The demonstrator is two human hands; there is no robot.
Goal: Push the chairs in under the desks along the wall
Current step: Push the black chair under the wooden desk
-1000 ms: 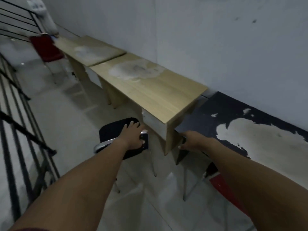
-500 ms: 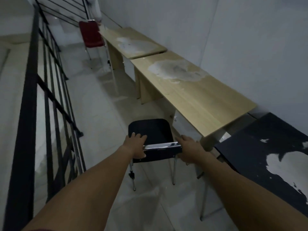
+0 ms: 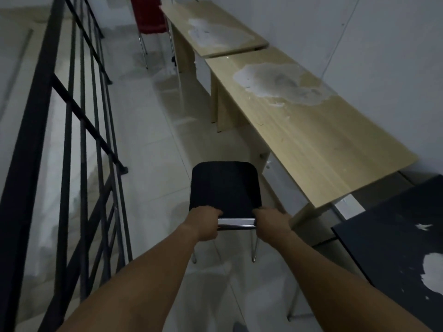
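- Grip: left hand (image 3: 205, 222) and right hand (image 3: 269, 224) both wrapped tight around the chrome top rail (image 3: 236, 224) of the black chair (image 3: 225, 188), one at each end, bare rail showing between them.
- Landmark = near wooden table (image 3: 311, 144). Black chair stands on the floor in the aisle, just off the table's open long side and near its closer end. Seat not under the top at all; it points along the aisle, not at the wall.
- Railing (image 3: 79, 140) runs along the far side of the aisle from the table. Black table (image 3: 393, 248) butts up past the table's closer end.
- Red chair (image 3: 148, 15) sits further along, beside the far wooden table (image 3: 215, 29), also not tucked in as far as I can see.
- Risks, my read:
  - chair needs turning toward the wall first; pushing as it stands just slides it along the aisle.
  - swinging it this close could knock a front leg on the table's side panel.
  - high hold on the rail: a leg snagging on a tile joint could tip the chair forward.
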